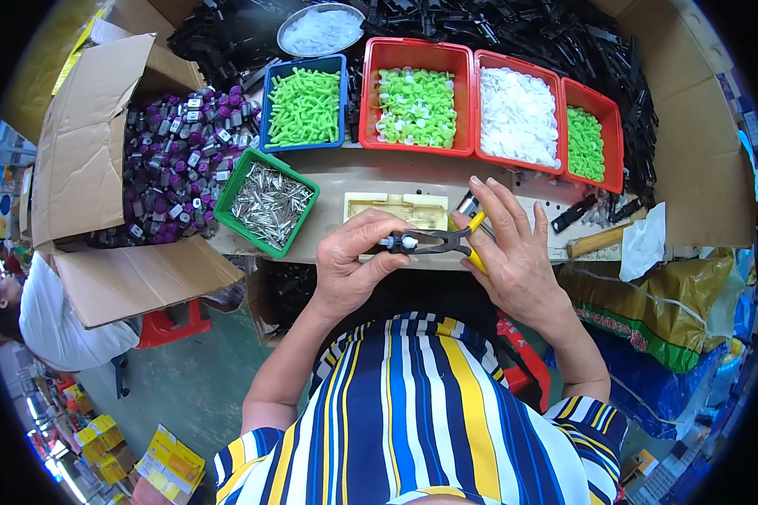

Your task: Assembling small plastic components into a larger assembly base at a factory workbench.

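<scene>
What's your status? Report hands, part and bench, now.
Left hand pinching a small white-tipped part. Right hand on yellow-handled pliers, tips at the part. Beige fixture just behind; green tray of metal pins left.

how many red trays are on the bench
3, side by side along the back of the bench: the left red tray holds green and white pieces, the middle red tray holds white pieces, and the right red tray holds green pieces. None seems hidden.
</scene>
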`<act>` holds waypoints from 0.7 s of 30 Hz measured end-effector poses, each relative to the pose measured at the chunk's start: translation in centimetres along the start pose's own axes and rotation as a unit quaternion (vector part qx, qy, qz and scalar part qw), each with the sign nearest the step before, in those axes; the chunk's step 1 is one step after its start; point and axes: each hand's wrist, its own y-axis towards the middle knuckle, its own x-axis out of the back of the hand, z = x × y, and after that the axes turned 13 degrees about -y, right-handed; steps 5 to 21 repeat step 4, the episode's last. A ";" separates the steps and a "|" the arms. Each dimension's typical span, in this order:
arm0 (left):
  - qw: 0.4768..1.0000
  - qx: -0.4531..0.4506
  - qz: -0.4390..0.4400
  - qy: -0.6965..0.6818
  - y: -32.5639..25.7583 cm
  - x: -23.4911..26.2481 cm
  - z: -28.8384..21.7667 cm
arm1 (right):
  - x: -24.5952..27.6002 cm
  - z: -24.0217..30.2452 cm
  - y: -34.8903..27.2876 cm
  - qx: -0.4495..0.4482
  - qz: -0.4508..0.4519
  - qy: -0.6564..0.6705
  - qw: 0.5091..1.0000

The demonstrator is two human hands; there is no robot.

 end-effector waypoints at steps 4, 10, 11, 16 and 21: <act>1.000 0.019 -0.018 -0.013 -0.2 0.4 0.3 | -0.1 -0.5 -0.3 -0.014 0.020 0.014 1.000; 1.000 0.019 -0.018 -0.013 -0.2 0.4 0.3 | -0.1 -0.5 -0.3 -0.014 0.020 0.014 1.000; 1.000 0.019 -0.018 -0.013 -0.2 0.4 0.3 | -0.1 -0.5 -0.3 -0.014 0.020 0.014 1.000; 1.000 0.019 -0.018 -0.013 -0.2 0.4 0.3 | -0.1 -0.5 -0.3 -0.014 0.020 0.014 1.000; 1.000 0.019 -0.018 -0.013 -0.2 0.4 0.3 | -0.1 -0.5 -0.3 -0.014 0.020 0.014 1.000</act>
